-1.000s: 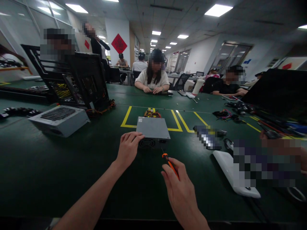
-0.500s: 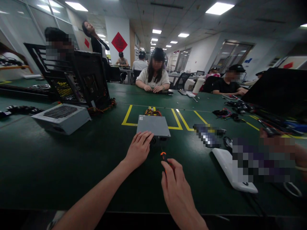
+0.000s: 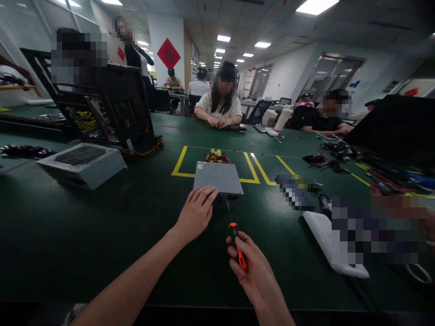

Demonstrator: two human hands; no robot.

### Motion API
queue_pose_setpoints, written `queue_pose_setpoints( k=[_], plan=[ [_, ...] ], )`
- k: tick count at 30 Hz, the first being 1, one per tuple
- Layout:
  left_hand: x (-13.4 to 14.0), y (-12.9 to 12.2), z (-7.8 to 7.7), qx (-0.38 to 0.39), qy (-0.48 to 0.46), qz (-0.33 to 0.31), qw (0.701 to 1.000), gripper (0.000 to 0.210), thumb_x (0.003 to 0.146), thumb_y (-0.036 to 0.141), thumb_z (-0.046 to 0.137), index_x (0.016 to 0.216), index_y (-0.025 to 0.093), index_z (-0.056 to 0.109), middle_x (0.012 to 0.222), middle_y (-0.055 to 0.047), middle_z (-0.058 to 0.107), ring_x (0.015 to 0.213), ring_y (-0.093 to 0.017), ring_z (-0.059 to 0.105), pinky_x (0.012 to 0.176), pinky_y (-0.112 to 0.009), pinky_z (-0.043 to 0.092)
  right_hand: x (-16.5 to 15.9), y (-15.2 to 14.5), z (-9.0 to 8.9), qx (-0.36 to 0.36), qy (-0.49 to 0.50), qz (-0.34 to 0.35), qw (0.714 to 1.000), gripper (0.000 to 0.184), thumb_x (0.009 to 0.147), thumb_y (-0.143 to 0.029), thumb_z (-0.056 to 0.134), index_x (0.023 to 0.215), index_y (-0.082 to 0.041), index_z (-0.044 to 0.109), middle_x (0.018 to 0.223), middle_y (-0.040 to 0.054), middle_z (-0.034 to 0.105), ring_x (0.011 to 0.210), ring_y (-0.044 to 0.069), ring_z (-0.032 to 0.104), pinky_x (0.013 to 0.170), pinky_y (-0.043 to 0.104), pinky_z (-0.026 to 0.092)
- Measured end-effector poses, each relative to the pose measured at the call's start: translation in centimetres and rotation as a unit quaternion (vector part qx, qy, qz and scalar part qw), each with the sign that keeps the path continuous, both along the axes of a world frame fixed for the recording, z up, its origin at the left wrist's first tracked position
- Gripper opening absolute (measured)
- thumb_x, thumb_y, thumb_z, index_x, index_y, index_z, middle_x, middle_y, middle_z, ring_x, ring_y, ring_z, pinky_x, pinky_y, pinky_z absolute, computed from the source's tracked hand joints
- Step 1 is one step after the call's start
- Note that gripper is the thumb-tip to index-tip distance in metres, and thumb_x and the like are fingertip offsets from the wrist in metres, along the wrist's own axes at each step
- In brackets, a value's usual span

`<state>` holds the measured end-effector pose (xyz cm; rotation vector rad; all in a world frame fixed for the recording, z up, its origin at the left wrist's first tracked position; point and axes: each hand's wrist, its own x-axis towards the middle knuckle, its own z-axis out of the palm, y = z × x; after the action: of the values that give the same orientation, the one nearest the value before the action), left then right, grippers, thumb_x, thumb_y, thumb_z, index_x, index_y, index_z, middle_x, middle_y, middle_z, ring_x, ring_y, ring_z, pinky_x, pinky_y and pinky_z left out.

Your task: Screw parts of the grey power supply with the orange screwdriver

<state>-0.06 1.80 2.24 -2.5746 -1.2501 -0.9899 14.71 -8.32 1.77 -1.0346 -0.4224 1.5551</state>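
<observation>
A grey metal computer power supply [image 3: 220,175] lies on the green table in front of me, its bundle of coloured wires [image 3: 218,157] at the far side. My left hand [image 3: 197,208] rests on its near left edge, fingers laid over the top. In my right hand [image 3: 245,258] is a screwdriver [image 3: 233,228] with an orange and black handle, gripped between thumb and fingers. Its thin shaft points away from me, with the tip at the near face of the power supply, beside a dark socket. Whether the tip sits in a screw is too small to tell.
Left of me are a second power supply [image 3: 83,164] and an open black computer case [image 3: 112,106]. A white device [image 3: 335,246] and a blurred-out phone-like object [image 3: 295,192] lie to the right. Another person's hand shows at the right edge. A person [image 3: 219,102] sits opposite.
My right hand has turned and drawn back slightly, so more of the screwdriver's handle and shaft shows. My left hand stays on the power supply. The view has shifted a little.
</observation>
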Motion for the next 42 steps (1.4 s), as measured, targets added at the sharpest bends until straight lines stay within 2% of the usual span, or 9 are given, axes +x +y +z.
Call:
queue_pose_setpoints(
  k=[4,9,13,16,22,25,29,34,42],
  plan=[
    [-0.1,0.0,0.0,-0.007,0.002,-0.01,1.0,0.046,0.082,0.012,0.041,0.127,0.021,0.037,0.126,-0.006,0.045,0.12,-0.019,0.037,0.105,-0.04,0.028,-0.9,0.9,0.7,-0.063,0.122,-0.005,0.991,0.02,0.065,-0.016,0.068,0.075,-0.015,0.051,0.068,-0.0013,0.051,0.042,0.0,0.034,0.029,0.008,0.017],
    [-0.1,0.1,0.0,-0.014,-0.001,-0.01,1.0,0.046,0.082,0.011,0.04,0.127,0.021,0.037,0.126,-0.006,0.045,0.121,-0.019,0.036,0.106,-0.041,0.027,-1.6,1.1,0.8,-0.134,0.199,0.006,0.971,0.012,0.079,-0.025,0.055,0.08,-0.013,0.056,0.069,0.0019,0.052,0.053,0.005,0.049,0.034,0.01,0.031],
    [-0.1,0.1,0.1,-0.019,0.0,-0.012,1.0,0.045,0.082,0.011,0.04,0.127,0.02,0.037,0.126,-0.006,0.044,0.121,-0.018,0.035,0.106,-0.04,0.026,-1.8,1.0,0.6,-0.102,0.215,0.036,0.971,0.023,0.083,-0.032,0.049,0.093,-0.013,0.057,0.069,0.0015,0.051,0.046,0.003,0.042,0.031,0.009,0.025],
    [-0.1,0.0,0.1,-0.019,-0.001,-0.014,1.0,0.045,0.083,0.011,0.039,0.127,0.02,0.037,0.127,-0.006,0.044,0.121,-0.019,0.035,0.106,-0.041,0.026,-1.9,1.0,0.5,-0.092,0.22,0.007,0.971,0.015,0.082,-0.027,0.051,0.085,-0.013,0.057,0.069,0.0009,0.05,0.042,0.0,0.035,0.029,0.007,0.019],
    [-0.1,0.1,0.0,-0.018,-0.003,-0.012,1.0,0.046,0.082,0.011,0.04,0.127,0.02,0.037,0.126,-0.006,0.044,0.121,-0.018,0.036,0.106,-0.04,0.025,-1.8,1.2,0.7,-0.129,0.239,-0.009,0.962,0.02,0.086,-0.027,0.044,0.083,-0.013,0.056,0.065,0.0004,0.049,0.046,0.003,0.042,0.033,0.009,0.03],
    [-0.1,0.1,-0.1,-0.019,-0.002,-0.013,1.0,0.045,0.083,0.012,0.04,0.127,0.02,0.037,0.127,-0.006,0.044,0.121,-0.019,0.036,0.106,-0.041,0.026,-1.9,1.4,0.9,-0.133,0.235,0.015,0.963,0.025,0.089,-0.029,0.038,0.09,-0.012,0.056,0.063,0.0003,0.049,0.043,0.003,0.04,0.031,0.009,0.026],
    [-0.2,0.1,-0.1,-0.023,0.002,-0.01,1.0,0.045,0.083,0.012,0.04,0.128,0.02,0.036,0.127,-0.005,0.044,0.122,-0.018,0.034,0.107,-0.04,0.024,-1.9,1.7,1.0,-0.138,0.24,-0.008,0.961,0.018,0.087,-0.024,0.043,0.08,-0.011,0.053,0.067,0.0011,0.051,0.041,0.001,0.035,0.029,0.008,0.022],
    [-0.1,0.1,-0.1,-0.027,0.008,-0.009,1.0,0.045,0.083,0.012,0.039,0.128,0.02,0.036,0.128,-0.005,0.043,0.122,-0.017,0.033,0.107,-0.038,0.023,-1.8,1.7,1.0,-0.146,0.238,0.004,0.96,0.021,0.088,-0.026,0.041,0.087,-0.01,0.055,0.063,0.0003,0.05,0.046,0.003,0.042,0.034,0.01,0.032],
    [-0.1,0.1,-0.1,-0.025,0.009,-0.007,1.0,0.047,0.083,0.012,0.04,0.128,0.02,0.036,0.128,-0.005,0.043,0.122,-0.018,0.034,0.107,-0.039,0.024,-2.0,1.7,1.0,-0.144,0.243,-0.026,0.959,0.019,0.087,-0.023,0.043,0.075,-0.011,0.052,0.063,0.0016,0.051,0.041,0.001,0.036,0.031,0.008,0.022]
  ],
)
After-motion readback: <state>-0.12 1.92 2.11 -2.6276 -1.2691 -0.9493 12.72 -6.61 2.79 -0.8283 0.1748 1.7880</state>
